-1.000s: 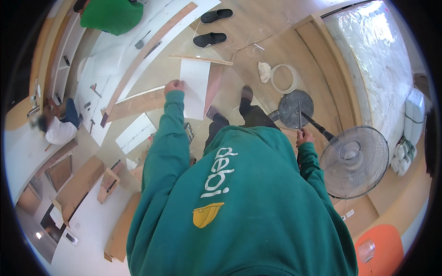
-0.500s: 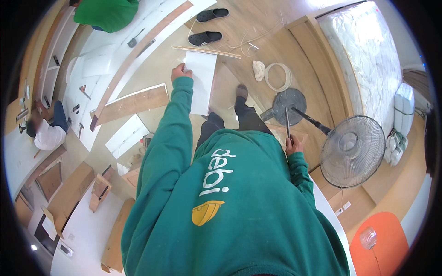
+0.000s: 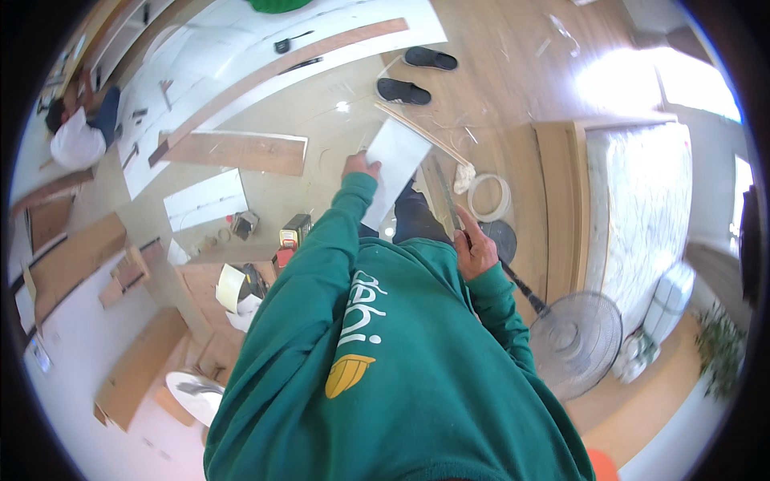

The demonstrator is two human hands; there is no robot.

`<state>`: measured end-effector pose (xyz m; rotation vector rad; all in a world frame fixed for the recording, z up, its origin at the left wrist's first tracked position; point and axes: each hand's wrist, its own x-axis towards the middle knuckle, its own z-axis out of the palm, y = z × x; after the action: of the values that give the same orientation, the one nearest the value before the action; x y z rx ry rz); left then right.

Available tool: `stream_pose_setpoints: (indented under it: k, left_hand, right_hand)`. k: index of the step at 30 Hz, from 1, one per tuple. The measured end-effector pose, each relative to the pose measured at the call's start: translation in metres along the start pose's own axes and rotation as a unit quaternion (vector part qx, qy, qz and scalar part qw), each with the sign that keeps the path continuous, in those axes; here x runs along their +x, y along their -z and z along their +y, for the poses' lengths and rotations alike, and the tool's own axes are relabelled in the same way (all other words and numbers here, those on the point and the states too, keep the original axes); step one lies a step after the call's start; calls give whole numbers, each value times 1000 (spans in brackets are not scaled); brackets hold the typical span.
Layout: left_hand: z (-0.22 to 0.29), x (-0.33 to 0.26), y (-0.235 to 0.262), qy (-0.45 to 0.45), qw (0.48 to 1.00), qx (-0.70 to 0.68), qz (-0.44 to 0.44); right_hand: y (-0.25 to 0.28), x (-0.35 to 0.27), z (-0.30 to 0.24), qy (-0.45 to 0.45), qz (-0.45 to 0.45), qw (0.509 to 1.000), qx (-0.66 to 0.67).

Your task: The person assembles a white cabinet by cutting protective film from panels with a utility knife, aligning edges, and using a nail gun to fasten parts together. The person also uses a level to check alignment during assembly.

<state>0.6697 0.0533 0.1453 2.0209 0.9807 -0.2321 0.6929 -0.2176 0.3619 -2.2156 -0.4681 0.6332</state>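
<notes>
My left hand is closed on the left edge of a white rectangular panel, which slants in front of my legs. In my right hand is a long, narrow, flat grey tool that resembles a file. Its far end points up and away, just right of the panel and apart from it. The index finger of that hand stretches along the tool while the other fingers curl round it. Thin wooden strips lie beyond the panel's far edge.
Black shoes lie ahead. To the right stand a pedestal fan, a roll of pale edging and a plastic-wrapped mattress. Boards, a white panel and a tape-measure-like box are at left. A person in white sits far left.
My right hand has brought the grey tool from beside my hip up and left, closer to the panel. The panel now leans to the right, still in my left hand. The view has shifted.
</notes>
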Motion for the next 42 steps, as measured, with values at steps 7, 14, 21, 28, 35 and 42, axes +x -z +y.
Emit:
stream_pose_setpoints:
  k: [7, 14, 21, 28, 35, 42]
  left_hand:
    - [-37, -32, -11, -112, 980, -79, 147]
    - [-35, -40, 16, 54, 994, -85, 32]
    - [-41, -32, 16, 58, 993, -19, -105]
    - [-41, -23, 23, 67, 990, -77, -100]
    - [-41, -39, 18, 79, 985, -90, -125]
    - [-43, -28, 19, 44, 990, -94, -96]
  right_hand:
    - [-30, 107, -23, 64, -199, 972, -109]
    - [-71, 172, -42, 29, -308, 902, -301]
    - [-89, 164, -60, -30, -434, 775, -459]
    - [-149, 253, -52, -41, -378, 762, -525]
    - [-113, 197, -91, 27, -422, 749, -511]
    - [-155, 244, -65, -28, -375, 750, -544]
